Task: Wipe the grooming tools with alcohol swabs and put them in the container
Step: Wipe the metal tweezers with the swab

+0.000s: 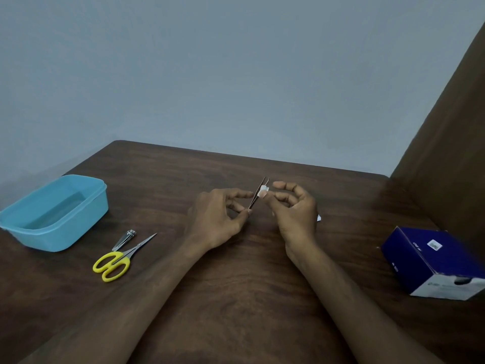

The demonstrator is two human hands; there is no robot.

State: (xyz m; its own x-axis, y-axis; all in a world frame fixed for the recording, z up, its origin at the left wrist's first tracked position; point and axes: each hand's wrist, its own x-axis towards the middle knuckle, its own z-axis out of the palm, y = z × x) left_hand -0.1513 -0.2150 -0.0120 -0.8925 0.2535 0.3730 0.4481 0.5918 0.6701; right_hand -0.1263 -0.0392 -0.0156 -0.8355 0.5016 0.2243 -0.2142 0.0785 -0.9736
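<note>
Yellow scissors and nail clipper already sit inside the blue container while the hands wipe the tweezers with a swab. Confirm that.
Not quite. The head view shows the yellow scissors and nail clipper lying on the table beside the blue container, not inside it. The rest holds: the left hand holds the tweezers while the right hand pinches the swab around them.

Left hand (215, 219) pinches tweezers (258, 194) at lower end, held tilted above tabletop (236, 298). Right hand (294, 214) presses white swab (263, 192) on upper part. Blue container (56, 215) far left; nail clipper (124, 240) and yellow-handled scissors (118, 260) just beside it (both lying flat). Blue box (430, 261) right.
</note>
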